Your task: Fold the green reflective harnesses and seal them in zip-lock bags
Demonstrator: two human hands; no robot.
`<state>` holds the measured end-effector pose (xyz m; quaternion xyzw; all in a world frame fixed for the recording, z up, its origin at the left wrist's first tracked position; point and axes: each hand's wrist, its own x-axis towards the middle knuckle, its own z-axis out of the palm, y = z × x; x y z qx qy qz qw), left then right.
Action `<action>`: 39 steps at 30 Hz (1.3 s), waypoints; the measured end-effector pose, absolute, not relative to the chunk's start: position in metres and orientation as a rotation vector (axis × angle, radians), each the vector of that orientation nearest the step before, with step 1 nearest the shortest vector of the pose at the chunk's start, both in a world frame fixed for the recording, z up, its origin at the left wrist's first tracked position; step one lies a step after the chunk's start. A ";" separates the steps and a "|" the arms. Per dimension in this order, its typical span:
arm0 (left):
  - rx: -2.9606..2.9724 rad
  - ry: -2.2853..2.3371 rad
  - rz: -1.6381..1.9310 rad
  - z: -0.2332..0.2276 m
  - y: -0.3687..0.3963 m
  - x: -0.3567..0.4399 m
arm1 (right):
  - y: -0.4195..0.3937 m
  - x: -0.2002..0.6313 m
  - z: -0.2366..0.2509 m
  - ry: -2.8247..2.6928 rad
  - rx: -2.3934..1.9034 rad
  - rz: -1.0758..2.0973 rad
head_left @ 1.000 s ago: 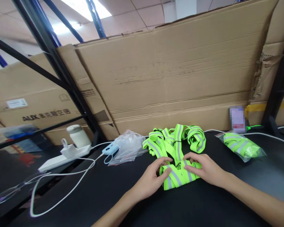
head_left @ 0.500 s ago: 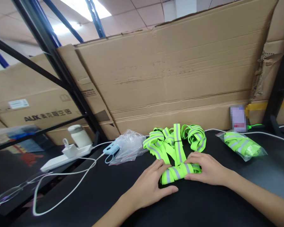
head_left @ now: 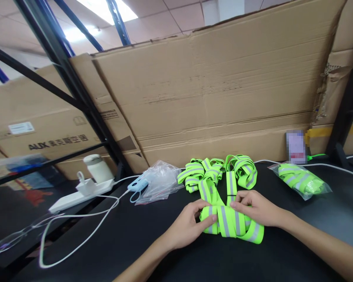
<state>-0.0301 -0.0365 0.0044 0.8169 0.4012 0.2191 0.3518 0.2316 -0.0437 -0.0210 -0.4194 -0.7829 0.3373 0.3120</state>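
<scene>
A bundle of neon-green reflective strap point(head_left: 226, 221) with grey stripes lies folded on the black table near me. My left hand point(head_left: 190, 223) grips its left end, thumb on top and fingers behind. My right hand point(head_left: 257, 207) is closed on the strap at the bundle's upper right, thumb pressed on it; some of its fingers curl out of sight. One loop sticks out at the lower right below that hand. Two lengths of strap run from the bundle's far side toward a loose heap of the same strap point(head_left: 194, 174) and a separate coil point(head_left: 243, 168).
Clear plastic bags point(head_left: 161, 180) and a light-blue device point(head_left: 138, 183) lie left of the heap. A bagged green strap point(head_left: 301, 180) sits at right before a phone point(head_left: 296, 147). White cables, a power strip point(head_left: 82, 194) and a white bottle point(head_left: 98, 168) are at left. Cardboard point(head_left: 223, 86) stands behind.
The bundle has become wider, with a loop now at its lower right. A strap length was drawn toward me from the heap. My left thumb has moved up onto the bundle.
</scene>
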 end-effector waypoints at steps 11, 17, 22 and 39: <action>2.377 1.177 0.653 -0.004 -0.037 -0.030 | -0.046 0.237 -0.013 -1.920 -1.223 0.598; 2.505 1.322 0.608 -0.005 -0.035 -0.031 | -0.056 0.240 -0.006 -2.087 -0.939 0.494; 2.511 1.309 0.561 -0.002 -0.041 -0.030 | -0.060 0.228 -0.007 -2.288 -0.889 0.412; 2.401 1.178 0.575 0.003 -0.049 -0.033 | -0.051 0.238 -0.010 -2.090 -1.124 0.627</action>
